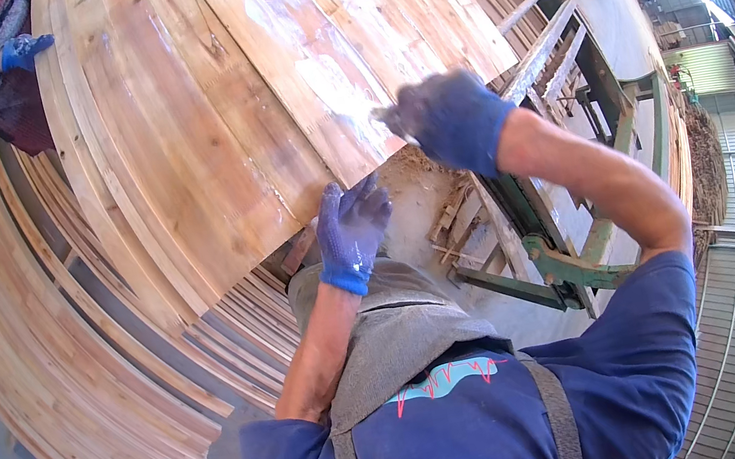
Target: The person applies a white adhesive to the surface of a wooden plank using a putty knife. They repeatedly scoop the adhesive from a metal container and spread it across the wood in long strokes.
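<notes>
My right hand (pixel 458 127), in a blue work glove, is closed around a small greyish flat tool (pixel 394 123), which is blurred and mostly hidden by the fingers. The tool is over the near right part of a wide wooden panel (pixel 216 148) made of planks laid side by side. Wet white paste (pixel 338 87) is smeared in streaks on the panel beside that hand. My left hand (pixel 353 232), also gloved in blue, is at the panel's near edge with thumb and fingers apart, touching the edge.
Another person's gloved hand (pixel 25 52) is at the panel's far left edge. Stacked long boards (pixel 42 336) lie to the left. On the right stands a green metal frame (pixel 579 256) with rails. Wood scraps (pixel 460 223) lie on the floor below the panel.
</notes>
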`<action>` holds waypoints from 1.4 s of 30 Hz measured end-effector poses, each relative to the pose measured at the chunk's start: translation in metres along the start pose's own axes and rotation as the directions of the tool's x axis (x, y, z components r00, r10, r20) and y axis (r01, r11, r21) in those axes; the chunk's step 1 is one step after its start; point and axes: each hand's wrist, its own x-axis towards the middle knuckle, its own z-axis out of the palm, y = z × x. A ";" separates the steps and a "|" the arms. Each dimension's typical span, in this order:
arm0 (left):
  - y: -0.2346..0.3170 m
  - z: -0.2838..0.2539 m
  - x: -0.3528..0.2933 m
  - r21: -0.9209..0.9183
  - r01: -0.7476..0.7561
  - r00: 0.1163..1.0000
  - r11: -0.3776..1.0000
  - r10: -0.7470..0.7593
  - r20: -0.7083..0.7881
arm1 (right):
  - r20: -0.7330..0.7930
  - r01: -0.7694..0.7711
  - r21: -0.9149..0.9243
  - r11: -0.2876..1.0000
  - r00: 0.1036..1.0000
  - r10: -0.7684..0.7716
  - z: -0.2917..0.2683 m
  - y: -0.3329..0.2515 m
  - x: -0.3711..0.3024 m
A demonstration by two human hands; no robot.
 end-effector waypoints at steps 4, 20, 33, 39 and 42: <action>-0.002 0.001 0.002 0.013 0.012 1.000 1.000 -0.012 0.003 | 0.024 -0.039 0.014 0.999 0.999 0.038 0.012 -0.010 -0.049; 0.001 -0.011 0.007 0.100 0.039 0.998 0.994 -0.044 0.047 | -0.029 -0.221 0.840 0.496 0.894 0.447 0.058 0.071 -0.095; 0.001 -0.014 -0.015 0.402 -0.341 0.905 0.850 0.412 -0.104 | 0.122 -0.135 0.991 0.010 0.922 0.367 0.075 0.067 -0.067; -0.011 -0.018 0.001 0.308 -0.457 0.853 0.835 0.509 -0.115 | 0.012 0.008 0.997 -0.079 0.969 0.246 0.071 0.079 -0.046; -0.014 -0.023 0.012 0.220 -0.491 0.846 0.843 0.522 -0.112 | -0.053 0.046 0.998 0.039 0.977 0.207 0.058 0.091 -0.021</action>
